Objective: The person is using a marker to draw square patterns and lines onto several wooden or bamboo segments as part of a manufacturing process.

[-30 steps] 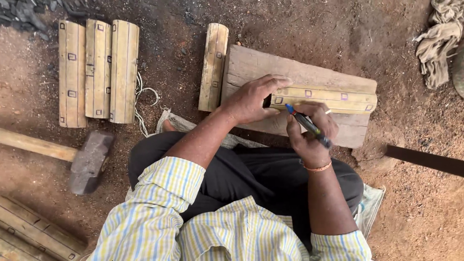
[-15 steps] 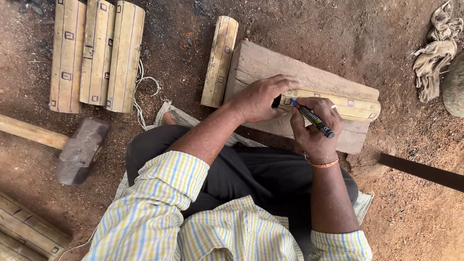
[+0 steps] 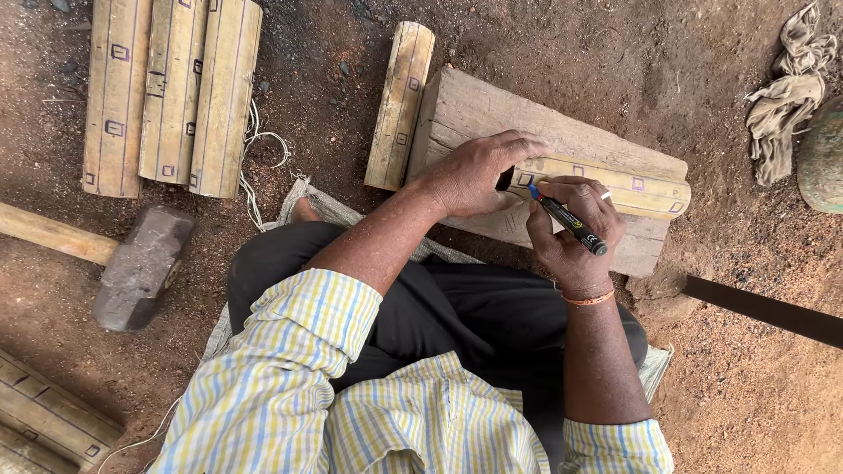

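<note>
A split bamboo slat (image 3: 628,187) with small drawn squares lies across a thick wooden block (image 3: 492,114) on the dirt. My left hand (image 3: 479,171) presses down on the slat's left end. My right hand (image 3: 575,228) holds a black marker pen (image 3: 566,217) with its blue tip touching the slat near my left fingers. Another marked slat (image 3: 399,105) lies against the block's left side. I sit cross-legged on a woven sack (image 3: 329,209).
Three marked slats (image 3: 171,92) lie side by side at the upper left, with white string (image 3: 259,158) beside them. A heavy mallet (image 3: 136,263) rests at the left. More slats (image 3: 44,417) show at the lower left. A dark blade (image 3: 764,312) and a rag (image 3: 786,96) are at the right.
The view has shifted slightly, so everything sits a bit higher and farther right in frame. Both hands stay on the slat, with the pen tip near the same spot.
</note>
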